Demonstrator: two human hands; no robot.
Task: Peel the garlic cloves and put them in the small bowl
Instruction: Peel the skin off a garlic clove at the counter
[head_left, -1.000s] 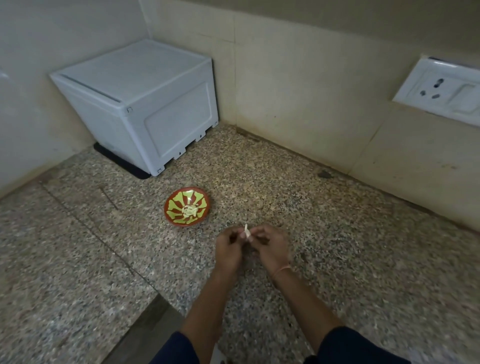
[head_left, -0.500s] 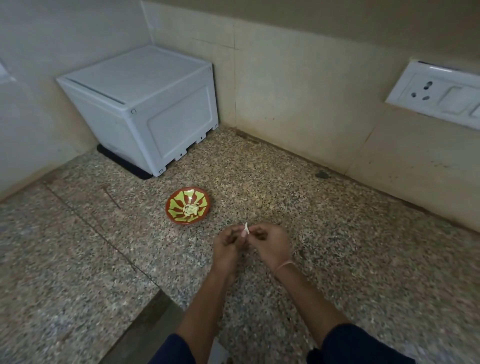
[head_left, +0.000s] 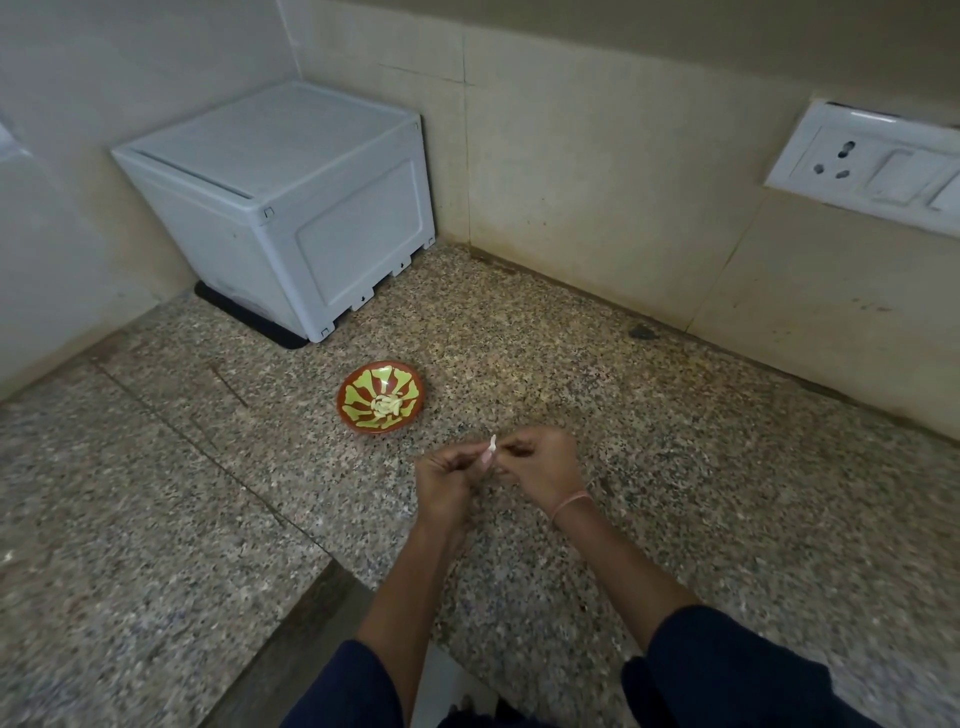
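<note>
Over the speckled granite counter, my left hand (head_left: 448, 480) and my right hand (head_left: 543, 464) meet fingertip to fingertip. Between them they pinch a garlic clove (head_left: 490, 450), with a pale flap of skin sticking up from it; most of the clove is hidden by the fingers. The small bowl (head_left: 358, 404), red-brown with a yellow-green sunburst pattern, sits a short way to the upper left of my hands. Several peeled cloves (head_left: 387, 405) lie in its centre.
A white plastic box (head_left: 291, 202) on a dark mat stands in the back left corner. Tiled walls close off the back and left; a white socket plate (head_left: 872, 166) is on the right wall. The counter edge steps down near my left forearm.
Both hands stay together on the clove and have drifted slightly away from me. The flap of skin has shifted a little between the fingertips.
</note>
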